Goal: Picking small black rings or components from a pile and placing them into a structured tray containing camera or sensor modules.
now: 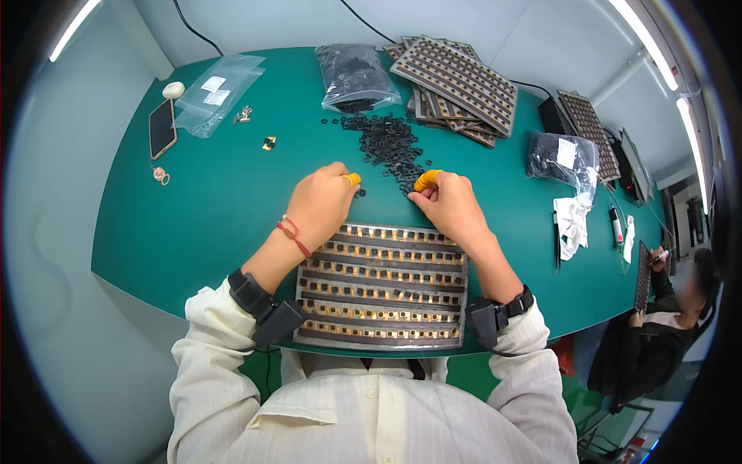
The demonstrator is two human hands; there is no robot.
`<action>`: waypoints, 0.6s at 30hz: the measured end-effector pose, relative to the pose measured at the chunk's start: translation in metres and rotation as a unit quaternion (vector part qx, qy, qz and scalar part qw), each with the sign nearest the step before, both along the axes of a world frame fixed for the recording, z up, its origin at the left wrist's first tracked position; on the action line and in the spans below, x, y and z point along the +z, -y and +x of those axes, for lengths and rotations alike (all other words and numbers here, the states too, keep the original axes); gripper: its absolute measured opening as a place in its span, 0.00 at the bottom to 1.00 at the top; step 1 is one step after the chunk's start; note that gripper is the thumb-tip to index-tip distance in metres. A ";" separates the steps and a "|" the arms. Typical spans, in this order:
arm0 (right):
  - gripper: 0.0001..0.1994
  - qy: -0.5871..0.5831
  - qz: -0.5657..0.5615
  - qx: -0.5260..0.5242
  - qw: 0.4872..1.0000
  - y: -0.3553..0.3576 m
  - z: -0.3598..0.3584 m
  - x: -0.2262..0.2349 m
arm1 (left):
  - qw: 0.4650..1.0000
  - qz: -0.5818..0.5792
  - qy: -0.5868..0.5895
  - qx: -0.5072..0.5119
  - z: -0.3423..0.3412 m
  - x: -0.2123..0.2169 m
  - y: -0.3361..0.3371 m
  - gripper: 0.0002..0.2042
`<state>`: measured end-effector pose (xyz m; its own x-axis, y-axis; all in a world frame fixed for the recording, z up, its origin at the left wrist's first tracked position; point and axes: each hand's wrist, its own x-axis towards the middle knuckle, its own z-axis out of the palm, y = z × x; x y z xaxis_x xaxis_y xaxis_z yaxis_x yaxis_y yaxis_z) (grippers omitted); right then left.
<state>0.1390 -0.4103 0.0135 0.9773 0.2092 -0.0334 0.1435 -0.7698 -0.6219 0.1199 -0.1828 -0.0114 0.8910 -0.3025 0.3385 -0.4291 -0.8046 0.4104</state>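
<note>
A loose pile of small black square pieces [390, 143] lies on the green table, spilling from a clear bag. My left hand [325, 199], a yellow finger cot on one finger, is closed in a pinch left of the pile's near end. A small black piece [361, 192] shows at its fingertips. At the pile's near tip my right hand [452, 207], also with a yellow finger cot, pinches among the pieces; what it grips is too small to tell. Below both hands lies a tray [379, 342] with rows of small gold parts, many topped by black pieces.
Behind the pile stands the clear bag [352, 73] of black pieces, beside stacked trays [456, 81]. A phone [162, 130] and flat plastic bags [216, 93] lie at left. Another bag [560, 158] and white cloth [570, 224] are at right. A person [657, 332] works beyond the right edge.
</note>
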 end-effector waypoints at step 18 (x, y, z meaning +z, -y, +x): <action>0.10 0.006 0.052 0.108 0.993 0.020 -0.010 0.005 | 0.992 -0.050 -0.118 -0.002 0.006 0.012 -0.001 0.08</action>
<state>0.1292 -0.4306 0.0189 0.9092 0.4163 0.0114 0.3074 -0.6523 -0.6928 0.1257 -0.1817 0.0003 0.9481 -0.2808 0.1492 -0.3140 -0.7537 0.5774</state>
